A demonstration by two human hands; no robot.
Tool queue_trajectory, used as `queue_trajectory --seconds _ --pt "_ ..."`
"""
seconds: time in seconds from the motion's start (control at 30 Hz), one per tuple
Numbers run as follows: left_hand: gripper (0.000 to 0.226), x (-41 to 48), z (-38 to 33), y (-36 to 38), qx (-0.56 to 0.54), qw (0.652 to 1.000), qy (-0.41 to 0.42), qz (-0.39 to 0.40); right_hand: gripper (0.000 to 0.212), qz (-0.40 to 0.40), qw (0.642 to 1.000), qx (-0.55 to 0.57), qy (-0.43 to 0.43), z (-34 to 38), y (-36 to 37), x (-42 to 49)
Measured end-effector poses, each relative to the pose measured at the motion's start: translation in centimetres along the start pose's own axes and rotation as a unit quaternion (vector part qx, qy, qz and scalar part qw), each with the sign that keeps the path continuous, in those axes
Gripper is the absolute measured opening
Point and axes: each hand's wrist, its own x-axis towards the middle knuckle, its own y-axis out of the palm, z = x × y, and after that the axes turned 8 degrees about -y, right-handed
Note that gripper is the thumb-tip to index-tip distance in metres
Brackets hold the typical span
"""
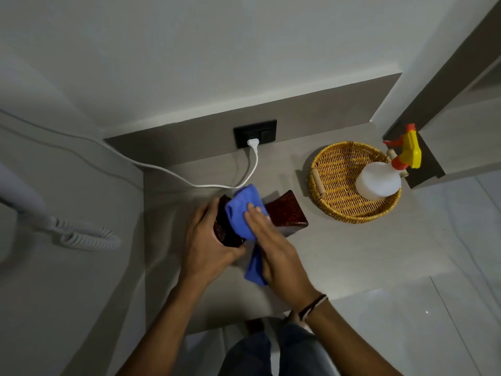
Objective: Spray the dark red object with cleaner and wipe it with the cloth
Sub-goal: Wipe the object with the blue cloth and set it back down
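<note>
A glossy dark red object [287,211] with flared ends lies on its side on the grey counter [339,248]. My left hand [208,240] grips its near left end. A blue cloth [241,210] is draped over the object's middle, and my right hand [271,240] presses it flat against the surface, with the cloth's tail hanging under my palm. The white spray bottle [378,180], with its yellow and orange trigger head, stands in the wicker basket at the right, apart from both hands.
A round wicker basket [333,185] sits at the right of the counter. A white cable [252,169] runs from a black wall socket [254,132] across the counter's back. A coiled white cord [81,234] lies at the left. Tiled floor is below.
</note>
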Motion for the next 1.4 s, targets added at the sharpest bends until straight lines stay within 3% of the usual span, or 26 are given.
queue_trajectory --seconds 0.1,0.2,0.3,0.37,0.4,0.47,0.53,0.63,0.7,0.8,0.87,0.93,1.07,1.27,1.4 --pt "0.107 -0.2 0.6 -0.6 0.049 0.998 0.023 -0.046 0.087 -0.016 0.991 -0.093 0.092 -3.7 -2.5 -0.6" --pt "0.106 -0.4 -0.4 -0.1 0.071 0.996 0.027 -0.046 0.064 -0.024 0.988 -0.035 0.149 -1.9 -1.9 0.7" --pt "0.084 -1.7 -2.6 2.1 0.063 0.995 -0.069 -0.016 0.051 -0.048 0.999 0.003 0.009 2.4 1.6 1.6" --pt "0.089 -1.6 -2.0 1.8 0.035 0.993 -0.11 -0.032 0.055 -0.019 0.999 0.012 -0.048 2.1 2.4 1.1" --pt "0.094 -0.8 -0.9 0.9 0.026 0.997 -0.077 -0.009 0.063 -0.004 0.999 0.005 -0.044 1.0 1.8 1.0" --pt "0.101 0.1 0.4 -0.5 0.06 0.998 0.001 -0.037 0.078 0.012 0.999 -0.018 0.03 -2.1 -0.1 0.2" --pt "0.106 0.3 0.0 -0.7 0.069 0.996 0.028 -0.039 0.084 0.009 0.991 -0.098 0.086 -5.1 -2.3 -0.5" --pt "0.1 0.2 -1.4 -0.3 0.069 0.997 0.016 -0.027 0.068 -0.06 0.977 -0.092 0.183 -7.3 -4.2 -0.7" --pt "0.085 1.0 -1.6 -0.8 0.05 0.998 -0.01 -0.034 0.049 -0.161 0.946 0.005 0.282 -7.7 -4.7 -0.3" --pt "0.07 1.7 -2.3 -1.2 -0.021 0.996 -0.085 0.006 0.037 -0.233 0.847 0.251 0.407 -7.4 -5.4 0.0" --pt "0.084 1.6 -3.0 -1.6 -0.022 0.994 -0.106 0.022 0.036 -0.229 0.806 0.339 0.428 -6.9 -5.4 0.4" --pt "0.108 1.7 -3.6 -2.0 0.032 0.991 -0.123 0.046 0.034 -0.224 0.791 0.365 0.436 -6.4 -5.4 1.1" --pt "0.111 1.1 -4.0 -2.7 0.145 0.986 -0.039 0.08 0.033 -0.205 0.777 0.367 0.469 -6.9 -5.6 2.7" --pt "0.149 0.0 -2.8 -1.8 0.258 0.96 0.083 0.069 0.03 -0.177 0.78 0.331 0.5 -7.7 -5.5 4.0" --pt "0.135 0.1 -2.2 -1.1 0.25 0.95 0.184 0.036 0.033 -0.169 0.789 0.312 0.502 -7.9 -5.2 4.5"
